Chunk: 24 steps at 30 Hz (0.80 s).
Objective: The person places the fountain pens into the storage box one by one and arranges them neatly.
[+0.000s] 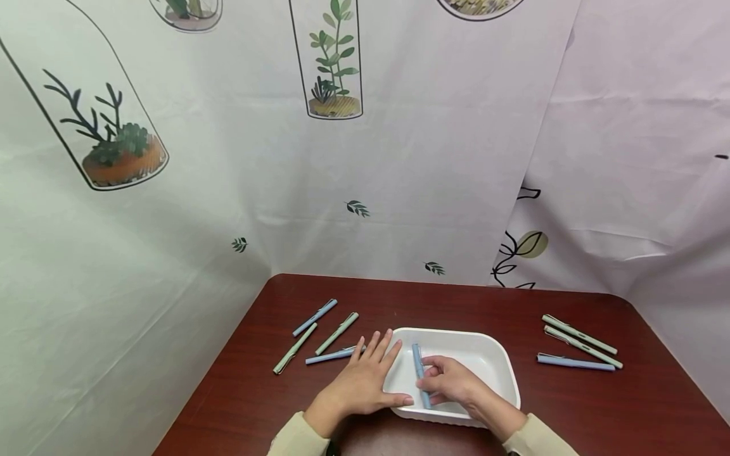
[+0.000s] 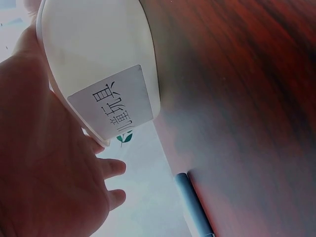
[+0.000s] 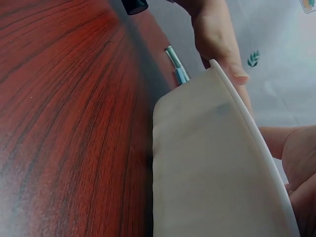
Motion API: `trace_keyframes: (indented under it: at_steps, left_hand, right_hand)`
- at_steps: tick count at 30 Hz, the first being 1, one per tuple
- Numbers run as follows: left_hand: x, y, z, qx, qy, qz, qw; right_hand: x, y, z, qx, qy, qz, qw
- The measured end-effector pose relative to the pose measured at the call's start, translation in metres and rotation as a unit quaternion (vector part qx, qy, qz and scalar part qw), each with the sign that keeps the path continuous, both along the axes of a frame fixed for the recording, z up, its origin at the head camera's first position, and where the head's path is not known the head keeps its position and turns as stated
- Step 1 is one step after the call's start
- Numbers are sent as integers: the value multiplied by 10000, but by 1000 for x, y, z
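Fingers [image 1: 436, 361] of the right hand [image 1: 459, 384] pinch a blue clip pen [image 1: 419, 362] in the left part of the white tray [image 1: 479, 361]. Spread wide, the left hand [image 1: 365, 383] rests against the tray's left rim. On the reddish-brown surface [image 1: 239, 405], four blue and green pens [image 1: 337, 334] lie left, two green pens [image 1: 583, 347] and another blue pen [image 1: 576, 363] right.

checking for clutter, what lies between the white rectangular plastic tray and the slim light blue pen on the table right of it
Only bare reddish wood-grained tabletop lies between the white tray and blue pen, in the head view.
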<state>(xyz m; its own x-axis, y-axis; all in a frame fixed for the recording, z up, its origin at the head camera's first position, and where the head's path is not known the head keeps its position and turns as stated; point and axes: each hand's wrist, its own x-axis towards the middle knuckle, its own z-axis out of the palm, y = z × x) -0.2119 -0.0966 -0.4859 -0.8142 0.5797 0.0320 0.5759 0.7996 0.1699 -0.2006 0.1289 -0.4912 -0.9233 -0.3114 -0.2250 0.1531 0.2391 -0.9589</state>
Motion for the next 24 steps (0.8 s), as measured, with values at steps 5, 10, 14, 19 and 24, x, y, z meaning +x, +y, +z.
trace_keyframes:
  at_steps: [5, 10, 14, 19, 24]
  left_hand:
    - [1, 0, 1, 17, -10, -30, 10000]
    - [2, 0, 2, 5, 17, -46, 10000]
    - [2, 0, 2, -41, 90, -43, 9999]
    - [2, 0, 2, -19, 109, -60, 9999]
    - [2, 1, 3, -39, 151, -78, 9998]
  right_hand:
    - [-2, -6, -1, 143, -54, 59, 9999]
    - [-3, -14, -1, 296, -79, 58, 9995]
    - [-4, -20, 0, 519, -82, 36, 9986]
    - [-5, -26, 1, 785, -40, -2, 9969]
    - [-7, -31, 1, 910, -33, -27, 9958]
